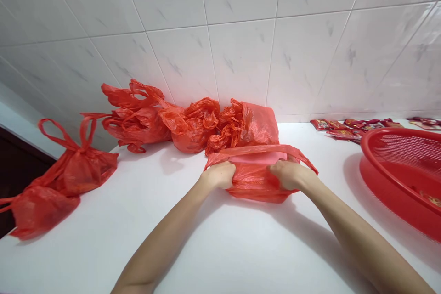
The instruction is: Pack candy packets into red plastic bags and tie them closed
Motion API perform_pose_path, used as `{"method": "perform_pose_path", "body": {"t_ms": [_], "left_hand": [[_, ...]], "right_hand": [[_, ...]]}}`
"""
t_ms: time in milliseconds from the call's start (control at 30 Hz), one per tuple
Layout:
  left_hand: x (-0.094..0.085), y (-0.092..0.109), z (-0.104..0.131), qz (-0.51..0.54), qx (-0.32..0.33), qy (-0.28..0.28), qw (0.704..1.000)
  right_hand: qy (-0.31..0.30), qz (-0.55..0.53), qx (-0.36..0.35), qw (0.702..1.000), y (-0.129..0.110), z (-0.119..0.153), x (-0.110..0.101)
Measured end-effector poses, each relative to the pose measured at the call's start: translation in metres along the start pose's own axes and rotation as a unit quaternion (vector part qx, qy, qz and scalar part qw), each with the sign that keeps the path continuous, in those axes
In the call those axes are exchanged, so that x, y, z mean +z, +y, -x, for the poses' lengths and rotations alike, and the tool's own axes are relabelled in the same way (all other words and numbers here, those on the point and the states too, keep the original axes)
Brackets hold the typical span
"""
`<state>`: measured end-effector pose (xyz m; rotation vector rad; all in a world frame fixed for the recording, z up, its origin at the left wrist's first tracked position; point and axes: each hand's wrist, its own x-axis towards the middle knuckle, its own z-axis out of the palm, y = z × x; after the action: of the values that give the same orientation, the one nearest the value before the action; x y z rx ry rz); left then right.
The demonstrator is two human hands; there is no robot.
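Observation:
A red plastic bag [255, 175] is stretched between my two hands over the white table. My left hand [220, 174] is closed around its left side, with the fingers partly hidden by the film. On the opposite side my right hand [285, 173] grips the bag in a fist. A loop of the bag's handle arches above both wrists. Something pink shows through the mouth; I cannot make out whether it is inside. Just behind stands a crumpled red bag [258, 124], close to the bag in my hands.
More filled red bags, a crumpled one [195, 124] and a tied one [82, 165] among them, line the back and left of the white table [165, 239]. At right sits a red mesh basket [382, 165]. Small red packets [344, 133] lie along the tiled wall [241, 55].

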<state>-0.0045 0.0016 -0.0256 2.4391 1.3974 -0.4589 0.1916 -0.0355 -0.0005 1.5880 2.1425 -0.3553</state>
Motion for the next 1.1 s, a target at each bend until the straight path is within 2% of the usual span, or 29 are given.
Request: {"method": "perform_pose_path", "body": {"t_ms": [67, 133, 233, 333, 400, 467, 500, 600, 700, 767, 933, 1100], "left_hand": [[-0.002, 0.004, 0.005, 0.011, 0.014, -0.009, 1.000], [-0.005, 0.008, 0.014, 0.033, 0.048, -0.008, 0.998], [-0.010, 0.017, 0.029, 0.078, 0.158, 0.043, 0.983], [-0.013, 0.025, 0.037, 0.109, 0.264, 0.114, 0.952], [-0.013, 0.027, 0.035, 0.092, 0.280, 0.176, 0.939], [-0.011, 0.025, 0.027, 0.051, 0.261, 0.223, 0.938], [-0.009, 0.022, 0.021, 0.034, 0.246, 0.229, 0.941], [-0.002, 0.011, 0.004, 0.017, 0.203, 0.178, 0.963], [0.005, 0.005, -0.006, 0.028, 0.177, 0.097, 0.979], [0.009, 0.005, -0.008, 0.026, 0.163, 0.063, 0.984], [0.011, 0.006, -0.005, -0.020, 0.096, 0.056, 0.994], [0.008, 0.002, -0.002, -0.056, 0.031, 0.018, 0.998]], "right_hand": [[0.035, -0.022, -0.040, 0.998, 0.003, 0.014, -0.003], [0.101, -0.064, -0.115, 0.986, 0.006, 0.033, -0.008], [0.180, -0.124, -0.206, 0.954, 0.013, 0.057, -0.016], [0.199, -0.111, -0.195, 0.954, 0.022, 0.061, -0.018], [0.175, -0.082, -0.162, 0.968, 0.025, 0.050, -0.015], [0.136, -0.063, -0.126, 0.981, 0.025, 0.034, -0.010], [0.114, -0.054, -0.105, 0.986, 0.023, 0.025, -0.007], [0.055, -0.013, -0.046, 0.997, 0.014, 0.004, -0.002], [0.026, 0.012, -0.029, 0.999, 0.004, -0.006, 0.001], [0.016, 0.016, -0.024, 0.999, 0.000, -0.009, 0.003], [-0.004, 0.027, 0.041, 0.999, -0.006, -0.016, 0.010], [-0.018, 0.023, 0.091, 0.995, -0.006, -0.025, 0.015]]}}
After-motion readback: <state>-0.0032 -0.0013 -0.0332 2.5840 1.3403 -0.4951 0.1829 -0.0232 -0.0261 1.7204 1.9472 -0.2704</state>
